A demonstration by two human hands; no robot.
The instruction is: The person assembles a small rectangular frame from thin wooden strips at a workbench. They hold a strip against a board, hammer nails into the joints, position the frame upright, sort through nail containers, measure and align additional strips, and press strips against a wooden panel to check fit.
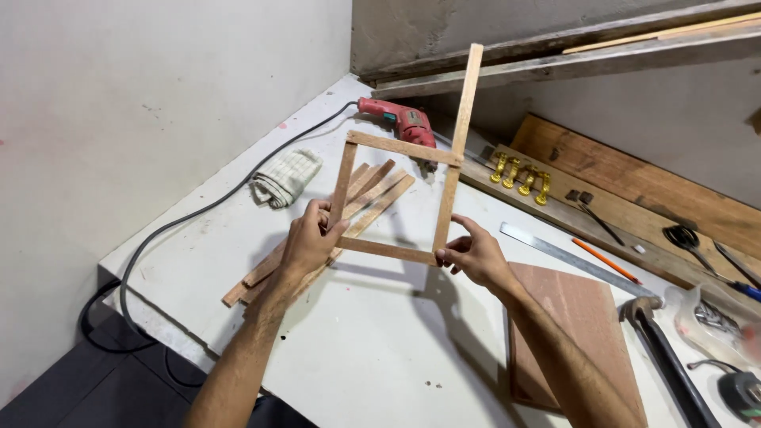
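A person holds a square frame of thin, pale wooden slats [400,198] upright in the air at the centre of the picture, above a white worktable [372,349]. One slat on its right side runs well past the top corner toward the upper middle of the frame.

The left hand [309,238] is closed around the frame's lower left corner, thumb in front and fingers wrapped behind the upright slat. The right hand [474,254] pinches the lower right corner, thumb and fingertips shut on the joint where the bottom slat meets the long upright. Both forearms rise from the bottom edge, elbows low and wrists bent slightly back.

To hold such a light frame well, I judge the grip should stay at the joints with even pressure, so the square does not twist.

Behind the frame, a loose bundle of similar wooden slats [325,234] lies flat on the table. A red electric drill [400,120] rests at upper centre, a folded white cloth [285,178] at upper left, and a steel ruler [575,260] and a hammer [662,349] at right.
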